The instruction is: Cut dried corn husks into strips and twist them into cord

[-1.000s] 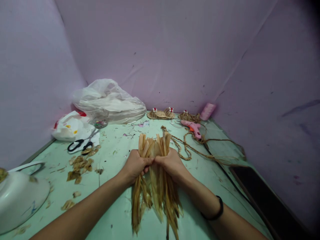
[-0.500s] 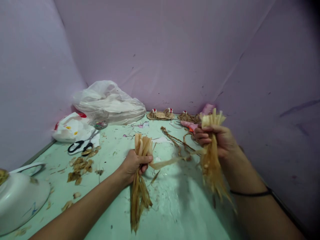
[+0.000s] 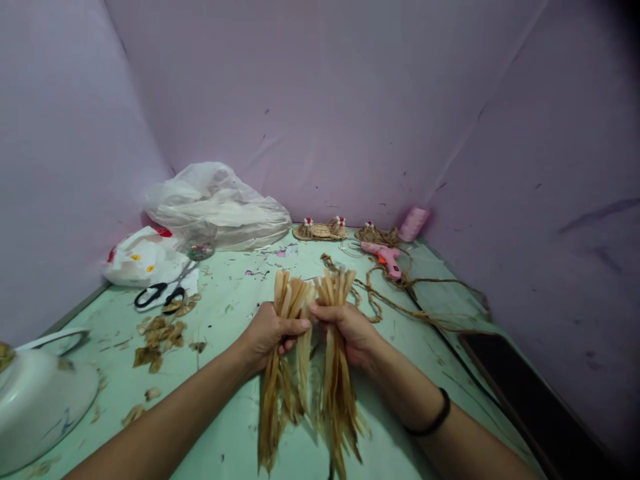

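Observation:
My left hand (image 3: pixel 267 333) is closed round a bundle of dried, tan husk strips (image 3: pixel 274 407), with cut ends above the fist and brown tails hanging below. Close beside it, my right hand (image 3: pixel 347 330) grips a second bundle of the same strips (image 3: pixel 340 407). Its thumb and fingertips touch a paler strip (image 3: pixel 303 360) that hangs between the two bundles. Both bundles are upright over the green tabletop (image 3: pixel 220 413). The fingers hide the middle of each bundle.
Black-handled scissors (image 3: pixel 165 293), husk scraps (image 3: pixel 157 340) and a white bowl (image 3: pixel 45 400) lie left. At the back are a plastic bag (image 3: pixel 220 207) and woven slippers (image 3: pixel 320 231). A pink glue gun (image 3: pixel 384 257), braided cord (image 3: pixel 395 303), thread spool (image 3: pixel 414 223) and dark flat object (image 3: pixel 525 400) are right.
My right hand has come left and down with its bundle, from the far right to beside my left hand. The strip stretched between the bundles now hangs down. My left hand has barely moved.

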`<state>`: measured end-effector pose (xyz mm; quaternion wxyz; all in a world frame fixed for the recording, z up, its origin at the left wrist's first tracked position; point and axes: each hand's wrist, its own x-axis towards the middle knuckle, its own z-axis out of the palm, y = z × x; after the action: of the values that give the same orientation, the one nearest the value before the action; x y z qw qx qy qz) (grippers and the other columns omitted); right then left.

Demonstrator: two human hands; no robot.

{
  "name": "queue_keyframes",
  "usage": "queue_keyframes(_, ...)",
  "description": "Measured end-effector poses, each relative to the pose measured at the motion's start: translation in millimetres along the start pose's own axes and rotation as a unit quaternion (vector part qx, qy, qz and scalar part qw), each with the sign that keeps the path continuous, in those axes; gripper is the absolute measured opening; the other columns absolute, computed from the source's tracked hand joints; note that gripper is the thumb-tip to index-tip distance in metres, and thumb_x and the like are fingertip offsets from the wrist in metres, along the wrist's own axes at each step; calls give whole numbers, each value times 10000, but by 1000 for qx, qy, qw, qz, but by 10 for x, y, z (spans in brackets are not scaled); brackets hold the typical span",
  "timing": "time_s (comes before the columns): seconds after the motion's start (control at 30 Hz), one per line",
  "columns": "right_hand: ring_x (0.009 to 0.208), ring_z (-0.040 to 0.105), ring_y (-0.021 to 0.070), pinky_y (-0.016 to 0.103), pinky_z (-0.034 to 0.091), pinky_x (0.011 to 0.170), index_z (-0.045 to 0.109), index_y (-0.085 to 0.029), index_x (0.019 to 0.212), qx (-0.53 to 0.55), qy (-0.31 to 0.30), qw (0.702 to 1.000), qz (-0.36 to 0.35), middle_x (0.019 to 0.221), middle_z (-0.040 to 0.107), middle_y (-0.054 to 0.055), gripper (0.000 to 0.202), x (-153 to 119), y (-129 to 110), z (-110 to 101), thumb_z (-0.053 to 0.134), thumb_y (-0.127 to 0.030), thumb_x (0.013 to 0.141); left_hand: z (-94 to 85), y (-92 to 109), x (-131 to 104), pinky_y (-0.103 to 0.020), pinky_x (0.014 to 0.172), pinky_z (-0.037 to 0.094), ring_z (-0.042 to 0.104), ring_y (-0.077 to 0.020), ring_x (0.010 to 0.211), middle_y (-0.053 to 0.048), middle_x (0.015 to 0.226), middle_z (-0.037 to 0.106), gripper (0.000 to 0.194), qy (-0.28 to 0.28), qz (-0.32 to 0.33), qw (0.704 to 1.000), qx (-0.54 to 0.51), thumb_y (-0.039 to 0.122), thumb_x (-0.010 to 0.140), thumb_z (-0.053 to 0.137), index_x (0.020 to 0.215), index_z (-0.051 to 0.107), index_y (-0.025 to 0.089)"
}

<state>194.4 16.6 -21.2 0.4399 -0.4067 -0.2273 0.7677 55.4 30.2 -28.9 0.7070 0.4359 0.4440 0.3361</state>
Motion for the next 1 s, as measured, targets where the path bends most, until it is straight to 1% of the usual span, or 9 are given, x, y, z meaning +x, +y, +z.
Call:
queue_keyframes(0.1, 444, 535, 98, 216, 466, 498, 589, -138, 646, 18, 102, 993, -57, 510, 592, -7, 66, -18, -201, -64, 654, -129, 643, -11, 1, 12, -149, 297, 195, 337, -28, 299, 43, 403, 485, 248, 0, -7, 1000, -1, 252, 519, 720, 661, 575, 111)
queue_keyframes(0.2, 572, 605, 132, 258, 510, 598, 596, -136, 644, 31, 104, 992, -59, 619, 643, 33, 68, -52, -366, -94, 634, -155, 698, -16, 2, 29, -147, 294, 196, 356, -23, 314, 20, 493, 541, 233, -3, -11, 1000, -5, 216, 519, 705, 681, 578, 107)
queue_keyframes(0.27, 527, 580, 121, 279, 523, 617, 558, -146, 594, 41, 90, 994, -54, 543, 593, 6, 149, -62, -385, -93, 640, -188, 711, -17, 2, 35, -148, 294, 192, 351, -19, 312, 14, 505, 544, 226, -4, -15, 1000, -14, 230, 532, 699, 674, 573, 107)
queue_keyframes(0.43, 343, 374, 47, 183, 422, 396, 503, -165, 616, -3, 60, 995, -75, 390, 405, -90, 287, 2, -151, -59, 753, -304, 597, 1, -1, 24, -145, 303, 207, 360, -26, 332, 14, 493, 538, 239, -4, -8, 1000, -7, 254, 535, 707, 673, 578, 109)
queue_keyframes(0.57, 354, 383, 37, 150, 287, 332, 552, -129, 634, -94, 63, 988, -109, 430, 489, -53, 268, 42, 18, -14, 760, -266, 535, 43, -5, 1, -143, 308, 217, 349, -26, 339, 20, 451, 509, 216, -15, 1, 999, 38, 235, 521, 716, 634, 594, 96)
queue_keyframes(0.67, 346, 402, 54, 167, 290, 335, 533, -130, 551, -95, 82, 987, -100, 391, 482, -36, 167, 44, 28, -1, 683, -200, 571, 67, 0, -5, -147, 309, 244, 363, -33, 333, 16, 426, 494, 267, -15, 1, 999, 34, 328, 579, 714, 614, 604, 88)
queue_keyframes(0.77, 380, 460, 80, 174, 324, 346, 532, -132, 524, -48, 67, 994, -66, 396, 502, -7, 109, 47, -12, -22, 612, -155, 594, 64, 0, 15, -173, 341, 350, 459, -70, 367, -28, 502, 571, 307, 28, -15, 999, -19, 385, 631, 685, 641, 610, 87)
queue_keyframes(0.9, 380, 447, 58, 138, 288, 320, 571, -118, 606, -46, 107, 992, -46, 437, 524, -14, 77, 70, -53, -77, 634, -101, 565, 45, -3, 55, -199, 364, 408, 510, -102, 392, -34, 521, 598, 204, 94, -26, 994, -51, 244, 604, 705, 694, 611, 87)
queue_keyframes(1.0, 361, 415, 46, 129, 274, 312, 569, -127, 617, -51, 122, 990, -56, 422, 502, -37, 115, 89, -72, -110, 639, -74, 543, 56, 19, 62, -237, 400, 448, 535, -130, 406, -30, 511, 599, 165, 111, -31, 989, -94, 173, 615, 672, 747, 617, 90)
